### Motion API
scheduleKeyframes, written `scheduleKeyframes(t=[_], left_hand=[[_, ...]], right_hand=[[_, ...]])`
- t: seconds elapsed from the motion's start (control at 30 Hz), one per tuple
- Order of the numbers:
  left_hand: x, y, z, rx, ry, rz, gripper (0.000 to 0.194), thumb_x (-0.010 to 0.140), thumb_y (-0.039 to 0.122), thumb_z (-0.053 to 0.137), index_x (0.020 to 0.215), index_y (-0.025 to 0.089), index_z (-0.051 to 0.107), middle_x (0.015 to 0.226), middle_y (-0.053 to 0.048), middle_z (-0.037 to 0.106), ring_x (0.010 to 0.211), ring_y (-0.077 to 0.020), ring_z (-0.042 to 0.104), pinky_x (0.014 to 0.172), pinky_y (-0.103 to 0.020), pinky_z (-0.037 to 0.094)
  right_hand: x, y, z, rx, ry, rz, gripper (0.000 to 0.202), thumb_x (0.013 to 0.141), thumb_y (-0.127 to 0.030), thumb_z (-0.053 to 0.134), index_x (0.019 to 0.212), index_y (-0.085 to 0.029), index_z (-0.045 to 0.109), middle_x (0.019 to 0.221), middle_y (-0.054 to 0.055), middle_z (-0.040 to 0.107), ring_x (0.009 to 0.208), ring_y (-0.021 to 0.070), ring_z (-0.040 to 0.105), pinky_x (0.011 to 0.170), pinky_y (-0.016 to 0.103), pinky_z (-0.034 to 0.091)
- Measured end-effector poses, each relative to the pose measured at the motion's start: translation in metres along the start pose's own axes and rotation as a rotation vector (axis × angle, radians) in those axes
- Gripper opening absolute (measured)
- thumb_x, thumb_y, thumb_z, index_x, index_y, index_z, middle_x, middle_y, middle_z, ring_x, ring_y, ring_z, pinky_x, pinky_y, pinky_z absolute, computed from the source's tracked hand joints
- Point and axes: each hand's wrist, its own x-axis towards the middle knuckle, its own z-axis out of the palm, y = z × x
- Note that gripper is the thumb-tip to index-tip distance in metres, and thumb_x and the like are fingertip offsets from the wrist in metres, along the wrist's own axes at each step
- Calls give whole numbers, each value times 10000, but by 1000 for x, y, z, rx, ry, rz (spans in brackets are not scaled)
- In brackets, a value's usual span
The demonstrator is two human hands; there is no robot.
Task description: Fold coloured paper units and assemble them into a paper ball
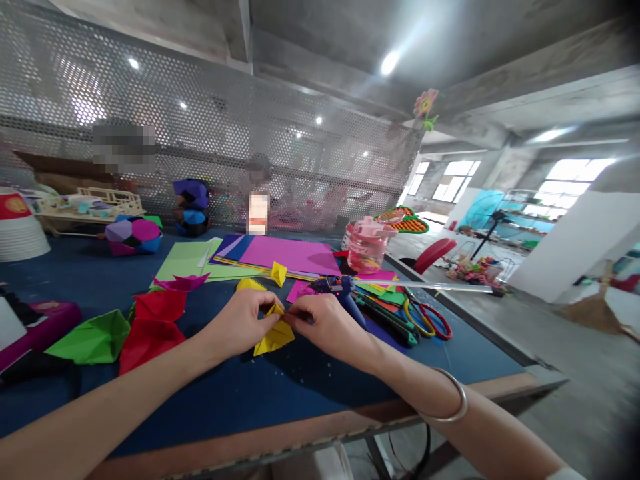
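Between my two hands is a folded yellow paper piece (274, 339), held above the blue table. My left hand (246, 320) pinches its upper left part with thumb and forefinger. From the other side my right hand (320, 321) grips its upper right edge, fingers closed; the fingertips partly hide the fold. Just beyond stands a small yellow folded paper (279, 273), and another yellow piece (250, 285) lies behind my left hand. A dark blue glue gun (334, 285), with a long clear glue stick (425, 286) in its back, rests right behind my right hand.
Red folded paper (153, 333) and green folded paper (95, 339) lie at left. Coloured sheets (295, 255) are stacked behind. Scissors (436, 321) and a green-black cutter (385, 320) lie at right, near a pink jug (367, 245). Paper cups (20, 230) stand far left.
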Motion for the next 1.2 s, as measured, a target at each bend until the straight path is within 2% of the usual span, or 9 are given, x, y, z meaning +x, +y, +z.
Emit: scheduleKeyframes(t=[0.27,0.53,0.63,0.8,1.07,1.2], left_hand=[[0,-4,1,-42,-16,-3,198,708,181,551,784,159,733,744,-22,733,715,-182,664,663,-250,467],[1,5,-3,60,49,-25,199,713,170,548,788,155,732,710,-15,708,682,-171,626,633,-252,420],[0,8,-4,75,103,-29,199,724,180,547,794,161,732,732,-17,716,700,-173,630,650,-254,420],[-3,11,-2,31,141,-50,201,741,200,539,803,165,727,780,-27,739,739,-184,655,655,-252,429],[-3,16,5,67,209,-37,171,736,171,553,782,168,718,682,-6,700,628,-157,615,598,-242,409],[-5,17,11,100,222,3,169,756,158,542,802,176,704,767,-23,723,707,-172,643,632,-252,424]], right_hand=[[-2,-4,5,-112,59,-69,79,844,-115,665,780,-130,709,714,45,697,640,128,577,602,231,349],[-5,-4,6,-4,126,-83,123,883,-84,598,846,-148,696,768,40,709,696,134,607,645,226,382],[-5,-5,5,50,142,-59,160,902,-104,553,812,-147,678,743,34,694,665,126,588,621,225,379],[-4,-1,9,182,116,37,122,877,-165,579,896,-167,699,806,23,721,703,128,619,627,213,410],[-3,-1,9,148,137,80,106,852,-185,591,807,-163,684,749,14,697,679,126,588,609,215,392],[-4,-3,8,143,134,99,93,838,-185,605,779,-161,673,716,6,681,656,119,571,605,215,389]])
